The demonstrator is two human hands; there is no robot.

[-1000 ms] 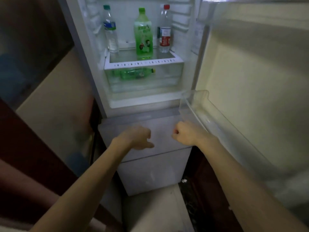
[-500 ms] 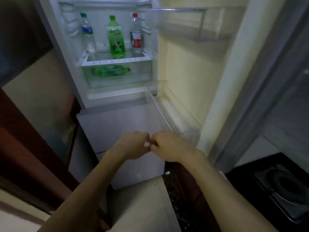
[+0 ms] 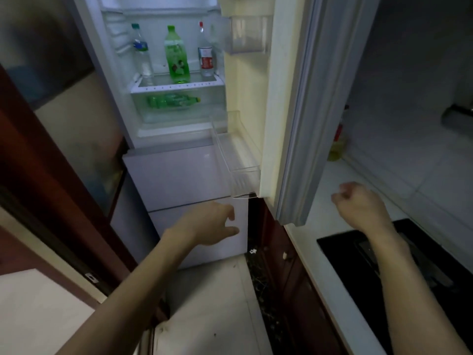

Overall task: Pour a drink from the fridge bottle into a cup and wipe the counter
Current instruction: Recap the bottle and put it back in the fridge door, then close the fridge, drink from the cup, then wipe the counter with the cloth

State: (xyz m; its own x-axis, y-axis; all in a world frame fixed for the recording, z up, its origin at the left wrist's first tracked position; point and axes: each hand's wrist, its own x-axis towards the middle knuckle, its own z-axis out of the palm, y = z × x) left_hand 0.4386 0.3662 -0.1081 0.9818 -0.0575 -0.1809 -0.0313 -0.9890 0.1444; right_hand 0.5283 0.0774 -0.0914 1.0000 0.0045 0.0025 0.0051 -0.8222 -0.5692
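Note:
The fridge stands open, its door (image 3: 286, 103) swung out to the right. On the lit shelf (image 3: 176, 86) stand a clear bottle with a blue label (image 3: 142, 51), a green bottle (image 3: 176, 56) and a clear bottle with a red label (image 3: 206, 53). Another green bottle (image 3: 172, 100) lies in the drawer below. My left hand (image 3: 210, 224) hovers empty with loose fingers in front of the lower fridge drawers. My right hand (image 3: 358, 204) is curled, holds nothing, and hangs over the white counter (image 3: 320, 216), right of the door edge.
A black cooktop (image 3: 399, 262) is set into the counter at the right. A yellowish bottle (image 3: 336, 147) stands at the counter's back. An empty clear door bin (image 3: 238, 160) juts out at waist height. Dark red cabinets (image 3: 289, 265) run under the counter. A dark wooden frame (image 3: 38, 155) stands left.
The view has swung right, bringing the counter and cooktop into sight. My hands, which were touching in front of the fridge drawers, have parted; the right one moved right past the door edge.

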